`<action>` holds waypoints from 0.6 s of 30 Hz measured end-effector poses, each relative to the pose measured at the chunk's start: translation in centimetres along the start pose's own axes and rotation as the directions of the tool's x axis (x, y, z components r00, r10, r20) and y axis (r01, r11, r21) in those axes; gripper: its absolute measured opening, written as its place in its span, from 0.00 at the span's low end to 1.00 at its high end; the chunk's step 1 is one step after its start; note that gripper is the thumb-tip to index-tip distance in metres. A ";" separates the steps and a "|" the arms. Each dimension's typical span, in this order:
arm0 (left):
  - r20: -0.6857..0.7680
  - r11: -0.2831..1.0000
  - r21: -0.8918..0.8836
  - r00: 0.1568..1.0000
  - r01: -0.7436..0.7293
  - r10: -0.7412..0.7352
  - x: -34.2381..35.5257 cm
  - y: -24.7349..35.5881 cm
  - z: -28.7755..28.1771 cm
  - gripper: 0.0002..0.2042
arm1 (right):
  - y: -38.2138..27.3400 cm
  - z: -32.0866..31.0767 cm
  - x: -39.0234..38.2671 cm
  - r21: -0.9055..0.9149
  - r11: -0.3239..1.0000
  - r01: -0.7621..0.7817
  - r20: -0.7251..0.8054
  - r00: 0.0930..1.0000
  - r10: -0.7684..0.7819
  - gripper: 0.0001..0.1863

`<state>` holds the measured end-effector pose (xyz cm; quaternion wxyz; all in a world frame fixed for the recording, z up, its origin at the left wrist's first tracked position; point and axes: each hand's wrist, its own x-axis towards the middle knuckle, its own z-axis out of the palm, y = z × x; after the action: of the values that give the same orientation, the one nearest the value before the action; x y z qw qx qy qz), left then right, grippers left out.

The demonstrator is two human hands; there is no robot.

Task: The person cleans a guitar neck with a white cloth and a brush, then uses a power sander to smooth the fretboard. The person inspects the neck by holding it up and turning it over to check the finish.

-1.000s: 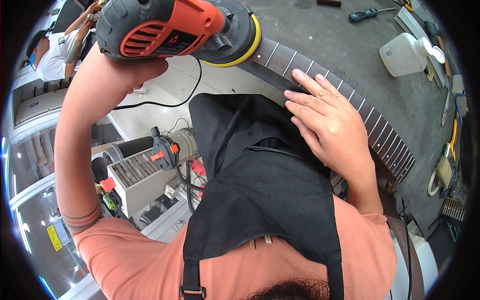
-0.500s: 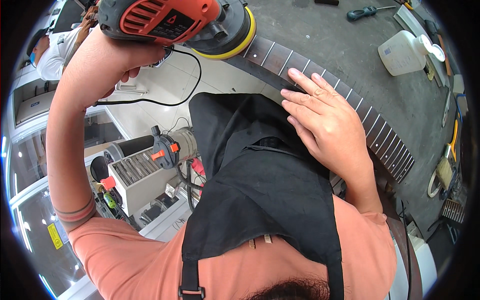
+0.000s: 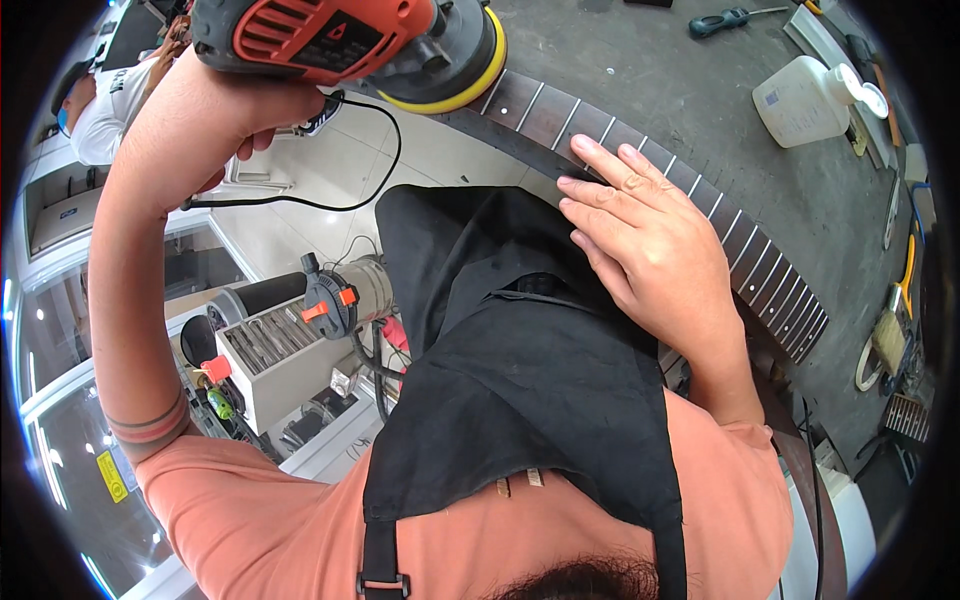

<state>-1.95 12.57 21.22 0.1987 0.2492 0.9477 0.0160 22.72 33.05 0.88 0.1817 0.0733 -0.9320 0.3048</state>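
Observation:
At the upper left my left hand [image 3: 262,112] is wrapped round the handle of an orange and black power sander [image 3: 330,40]. Its round, yellow-edged pad [image 3: 455,95] sits over the far left end of a guitar neck [image 3: 625,135], hiding that end. Metal frets and small light dots mark the neck's dark fretboard. My right hand [image 3: 650,225] lies on the middle of the neck, fingers stretched out and slightly apart, holding nothing. The fingertips rest on the fretboard and its near edge. A black cord [image 3: 330,207] loops below the sander.
On the grey workbench [image 3: 640,60] stand a white plastic bottle [image 3: 805,105], a screwdriver [image 3: 725,22] and a brush [image 3: 888,340]. A person in a white shirt [image 3: 110,110] is at the far left. A drill-bit box [image 3: 280,350] and a hose-fitted canister [image 3: 345,295] stand lower left.
The sander and my left hand have shifted slightly left. My right hand stays in nearly the same place on the neck.

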 end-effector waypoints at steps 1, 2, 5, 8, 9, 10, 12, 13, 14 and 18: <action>-0.004 1.000 0.002 1.000 -0.001 0.001 -0.1 -0.1 0.1 0.14 | 0.0 0.0 0.0 0.001 1.000 0.000 -0.001 1.000 0.000 0.08; -0.010 1.000 -0.007 1.000 -0.025 0.025 0.0 -0.6 0.1 0.14 | 0.0 0.0 0.0 0.001 1.000 0.001 0.000 1.000 -0.001 0.08; -0.016 1.000 -0.014 1.000 -0.020 0.020 0.0 -1.1 0.2 0.14 | 0.0 0.0 0.1 0.001 1.000 0.012 -0.001 1.000 -0.012 0.08; -0.020 0.998 -0.016 0.998 0.062 -0.062 -0.8 0.7 0.1 0.13 | 0.0 0.1 0.0 -0.007 1.000 0.009 -0.009 1.000 -0.009 0.08; -0.041 0.998 -0.038 0.998 0.055 -0.056 -1.5 1.0 0.3 0.13 | 0.0 0.1 0.1 -0.003 1.000 0.011 -0.009 1.000 -0.011 0.08; -0.063 0.997 -0.060 0.997 0.048 -0.051 -1.9 1.0 0.4 0.12 | 0.0 0.1 0.1 0.001 1.000 0.014 -0.009 1.000 -0.014 0.08; -0.021 0.996 -0.088 0.999 0.029 -0.031 -1.0 -0.7 0.3 0.10 | 0.0 0.0 0.1 -0.004 1.000 0.010 -0.008 1.000 -0.010 0.08; 0.001 0.995 -0.103 1.000 0.015 -0.015 -0.5 -1.4 0.4 0.09 | 0.0 0.1 0.1 -0.010 1.000 0.005 -0.009 1.000 -0.005 0.08; -0.008 0.995 -0.103 1.000 0.000 -0.001 -0.4 -1.6 0.7 0.09 | 0.0 0.1 0.0 -0.017 1.000 0.003 -0.008 1.000 -0.003 0.08; -0.065 0.994 -0.106 0.998 -0.028 0.022 -1.8 -1.3 1.2 0.10 | 0.0 0.1 0.1 -0.015 1.000 0.010 -0.003 1.000 -0.010 0.07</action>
<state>-0.64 10.53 20.59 0.1810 0.2494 0.9482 0.0770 22.64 32.97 0.84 0.1854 0.0760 -0.9336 0.2970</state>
